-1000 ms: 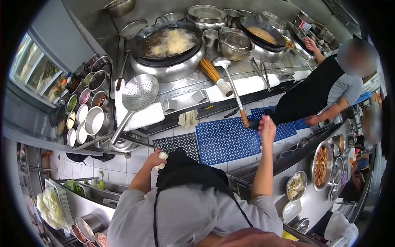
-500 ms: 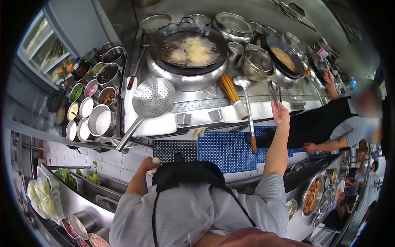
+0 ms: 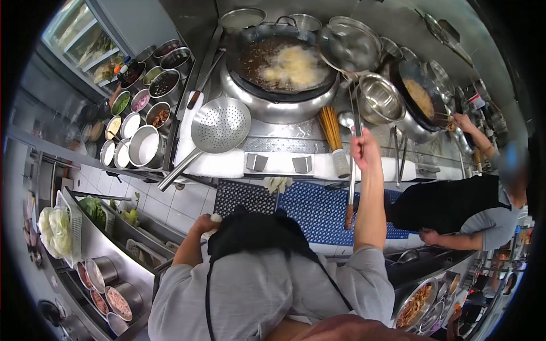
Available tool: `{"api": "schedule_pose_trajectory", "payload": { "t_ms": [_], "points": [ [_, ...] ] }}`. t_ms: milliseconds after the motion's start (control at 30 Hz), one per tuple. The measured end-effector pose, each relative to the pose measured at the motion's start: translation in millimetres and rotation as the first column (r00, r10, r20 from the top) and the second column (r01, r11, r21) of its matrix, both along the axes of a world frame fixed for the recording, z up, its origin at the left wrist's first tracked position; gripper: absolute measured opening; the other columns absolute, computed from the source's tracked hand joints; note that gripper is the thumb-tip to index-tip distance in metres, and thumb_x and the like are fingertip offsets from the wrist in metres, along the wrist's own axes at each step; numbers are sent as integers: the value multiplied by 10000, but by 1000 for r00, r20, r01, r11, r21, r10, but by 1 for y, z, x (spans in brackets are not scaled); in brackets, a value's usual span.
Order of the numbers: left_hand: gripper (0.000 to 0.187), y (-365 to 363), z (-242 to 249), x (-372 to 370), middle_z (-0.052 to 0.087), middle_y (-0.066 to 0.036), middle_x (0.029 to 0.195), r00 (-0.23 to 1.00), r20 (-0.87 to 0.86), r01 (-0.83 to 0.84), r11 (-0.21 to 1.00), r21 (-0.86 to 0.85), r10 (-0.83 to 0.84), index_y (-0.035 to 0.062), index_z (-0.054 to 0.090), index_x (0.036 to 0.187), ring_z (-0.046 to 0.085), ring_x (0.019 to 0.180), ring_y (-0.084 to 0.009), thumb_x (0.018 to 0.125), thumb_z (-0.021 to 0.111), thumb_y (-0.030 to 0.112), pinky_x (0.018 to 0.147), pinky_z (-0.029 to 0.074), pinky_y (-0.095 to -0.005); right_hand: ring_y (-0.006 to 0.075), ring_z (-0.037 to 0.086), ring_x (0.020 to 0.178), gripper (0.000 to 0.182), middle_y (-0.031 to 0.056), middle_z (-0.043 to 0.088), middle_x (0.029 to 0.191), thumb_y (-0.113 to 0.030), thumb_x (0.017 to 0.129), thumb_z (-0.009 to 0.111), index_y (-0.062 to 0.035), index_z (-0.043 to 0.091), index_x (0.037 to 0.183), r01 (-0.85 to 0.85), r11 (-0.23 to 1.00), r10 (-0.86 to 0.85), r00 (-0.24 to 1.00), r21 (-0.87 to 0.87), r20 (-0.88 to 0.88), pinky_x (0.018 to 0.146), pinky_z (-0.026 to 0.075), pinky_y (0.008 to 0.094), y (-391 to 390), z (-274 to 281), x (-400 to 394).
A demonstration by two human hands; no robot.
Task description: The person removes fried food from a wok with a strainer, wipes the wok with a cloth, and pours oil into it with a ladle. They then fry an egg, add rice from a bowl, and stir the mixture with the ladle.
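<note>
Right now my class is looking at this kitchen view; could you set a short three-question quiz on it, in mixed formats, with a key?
1. Which of the wearer's hands grips the handle of the round strainer?
2. True or false: the wok nearest that strainer is empty.
3. Fill in: in the picture, the bamboo brush lies to the ____ of the perforated skimmer.

Key:
1. The right hand.
2. False; pale food is in the wok.
3. right
</note>
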State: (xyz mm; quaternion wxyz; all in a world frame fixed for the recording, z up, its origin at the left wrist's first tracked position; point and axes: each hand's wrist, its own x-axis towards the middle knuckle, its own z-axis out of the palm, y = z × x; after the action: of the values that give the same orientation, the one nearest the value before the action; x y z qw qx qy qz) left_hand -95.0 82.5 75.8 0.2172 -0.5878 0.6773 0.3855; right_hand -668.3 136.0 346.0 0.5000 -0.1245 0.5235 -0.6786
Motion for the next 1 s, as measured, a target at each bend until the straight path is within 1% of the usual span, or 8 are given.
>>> {"api": "schedule_pose_trajectory", "payload": {
  "t_ms": [200,300,467,500,600,767,867,1000],
  "points": [
    [752,-3,10,-17,618,-213,1151,999,-5,-41,998,37,41,11,626,1112,604,1066,-323,543,762,484,903,489,-394,37,297,369,53,-34,415,564,-142,926,490,-104,502,961,-202,967,238,933,154,-271,295,172,209,-25,20,26],
    [719,-8,19,-19,638,-211,1100,993,-100,-58,998,18,59,8,643,1067,620,1024,-326,543,774,482,888,493,-394,63,396,444,40,-33,438,585,-127,926,491,-107,516,901,-210,957,288,783,201,-551,387,272,229,-40,25,32],
    [671,-3,-11,7,648,-203,1069,973,-211,-112,990,-84,92,7,649,1037,630,991,-327,554,806,445,871,494,-395,273,620,690,157,143,623,742,-147,892,516,-22,566,974,-63,936,352,155,346,-923,643,459,354,-54,46,20],
    [643,1,7,10,662,-202,1037,949,-254,-197,980,-24,184,7,655,1033,645,960,-324,561,812,414,850,503,-397,392,618,857,215,224,632,847,-160,877,529,-25,567,1040,2,912,408,74,410,-910,752,467,442,-51,64,30],
    [582,14,-1,34,684,-207,959,933,-241,-264,963,51,268,0,683,980,667,909,-320,566,805,391,812,520,-401,425,597,896,213,242,631,869,-164,875,530,-48,577,1048,123,932,360,-202,341,-911,763,459,490,-49,76,43],
    [591,40,-62,94,685,-213,951,979,-99,-177,984,22,178,-27,679,971,674,898,-312,573,797,393,767,530,-411,421,605,891,201,232,641,867,-143,883,512,-61,586,1051,203,926,362,-241,319,-900,792,459,491,-42,78,48],
    [596,41,-66,110,680,-229,953,961,-82,-262,964,47,265,-46,675,966,673,902,-325,586,788,399,758,530,-413,326,643,703,197,188,656,781,-108,867,508,-35,566,1041,73,901,427,14,427,-904,628,499,420,-38,81,39],
    [583,49,-118,146,674,-247,954,923,-313,-205,974,97,225,-66,672,955,667,920,-341,598,775,383,765,523,-418,145,535,493,222,123,638,721,-61,840,497,-6,520,1054,-136,832,511,566,538,-647,413,409,283,-38,91,23]
  ]
}}
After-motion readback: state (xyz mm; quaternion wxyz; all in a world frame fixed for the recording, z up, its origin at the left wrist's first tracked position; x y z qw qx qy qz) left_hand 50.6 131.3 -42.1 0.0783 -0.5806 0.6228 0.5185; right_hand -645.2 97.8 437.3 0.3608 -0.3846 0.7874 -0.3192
